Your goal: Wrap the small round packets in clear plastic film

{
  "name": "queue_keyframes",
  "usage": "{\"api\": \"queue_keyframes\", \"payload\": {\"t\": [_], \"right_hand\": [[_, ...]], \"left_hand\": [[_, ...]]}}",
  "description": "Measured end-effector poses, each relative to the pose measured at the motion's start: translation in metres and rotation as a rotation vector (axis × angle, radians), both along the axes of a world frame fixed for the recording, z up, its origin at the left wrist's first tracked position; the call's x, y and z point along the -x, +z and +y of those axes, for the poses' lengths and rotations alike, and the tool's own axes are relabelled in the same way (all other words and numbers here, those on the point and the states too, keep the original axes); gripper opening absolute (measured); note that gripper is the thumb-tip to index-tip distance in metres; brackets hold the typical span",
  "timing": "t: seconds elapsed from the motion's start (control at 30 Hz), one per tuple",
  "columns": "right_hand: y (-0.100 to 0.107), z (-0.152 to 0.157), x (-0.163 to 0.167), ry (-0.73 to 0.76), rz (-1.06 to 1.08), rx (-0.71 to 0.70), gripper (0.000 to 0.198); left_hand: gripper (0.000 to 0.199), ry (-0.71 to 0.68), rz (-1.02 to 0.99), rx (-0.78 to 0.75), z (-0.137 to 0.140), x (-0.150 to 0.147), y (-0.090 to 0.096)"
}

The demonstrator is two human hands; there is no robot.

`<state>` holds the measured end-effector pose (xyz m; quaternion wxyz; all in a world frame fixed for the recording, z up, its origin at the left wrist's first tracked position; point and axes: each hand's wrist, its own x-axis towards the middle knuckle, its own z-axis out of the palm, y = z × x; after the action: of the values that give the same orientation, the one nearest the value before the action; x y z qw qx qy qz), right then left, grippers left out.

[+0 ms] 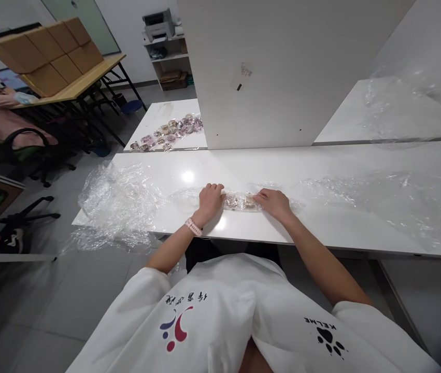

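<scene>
A clear plastic-wrapped bundle (240, 201) with small brownish pieces inside lies on the white table (181, 220) in front of me. My left hand (210, 201) grips its left end, fingers curled down over the plastic. At the opposite end, my right hand (274, 203) pinches the wrap between thumb and fingers. What exactly is inside the bundle is too small to make out. Crumpled bubble wrap (121, 202) is heaped left of my left hand. On the right, a long sheet of clear plastic wrap (391, 199) stretches across the tabletop.
Several small wrapped packets (177, 129) lie at the table's back left. A tall white panel (267, 77) stands behind my hands. Farther left, a person in pink (6, 111) sits by a wooden desk (76, 85) with cardboard boxes (49, 54). A printer (158, 25) tops a shelf.
</scene>
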<state>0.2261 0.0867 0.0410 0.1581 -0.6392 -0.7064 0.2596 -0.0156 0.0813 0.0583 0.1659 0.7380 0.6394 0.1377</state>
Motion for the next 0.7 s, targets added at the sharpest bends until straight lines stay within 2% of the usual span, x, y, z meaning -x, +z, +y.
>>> {"api": "queue_keyframes", "payload": {"t": [0.1,0.13,0.17,0.23,0.3,0.37,0.43,0.5,0.57,0.63,0.7], "right_hand": [[-0.004,-0.004,0.003,-0.059,0.004,-0.043,0.027],[-0.007,-0.006,0.004,-0.067,0.014,-0.061,0.027],[-0.009,-0.007,0.004,-0.075,0.019,-0.073,0.026],[-0.012,-0.01,0.004,-0.085,0.018,-0.084,0.026],[-0.015,-0.011,0.004,-0.094,0.011,-0.088,0.026],[-0.016,-0.011,0.004,-0.102,0.003,-0.093,0.027],[-0.017,-0.011,0.004,-0.103,0.0,-0.093,0.027],[-0.018,-0.011,0.005,-0.101,0.001,-0.095,0.027],[-0.017,-0.01,0.007,-0.101,0.002,-0.093,0.026],[-0.015,-0.009,0.008,-0.09,-0.006,-0.076,0.026],[-0.011,-0.011,0.005,-0.047,-0.024,-0.104,0.027]], "left_hand": [[0.023,-0.012,0.119,-0.292,-0.033,-0.003,0.005],[0.024,-0.008,0.132,-0.316,-0.047,-0.002,0.005],[0.022,0.016,0.135,-0.273,-0.059,0.001,0.004],[0.019,0.139,0.113,-0.072,-0.077,0.008,0.0],[0.03,0.309,0.037,0.072,-0.079,0.016,-0.005],[0.036,0.441,-0.145,0.057,-0.066,0.021,-0.01],[0.043,0.481,-0.426,-0.005,-0.045,0.018,-0.013],[0.048,0.439,-0.67,-0.008,-0.024,0.008,-0.015],[0.044,0.319,-0.751,-0.028,-0.01,-0.01,-0.016],[0.04,0.101,-0.647,-0.082,-0.008,-0.03,-0.018],[0.036,-0.178,-0.417,-0.133,-0.015,-0.046,-0.023]]}}
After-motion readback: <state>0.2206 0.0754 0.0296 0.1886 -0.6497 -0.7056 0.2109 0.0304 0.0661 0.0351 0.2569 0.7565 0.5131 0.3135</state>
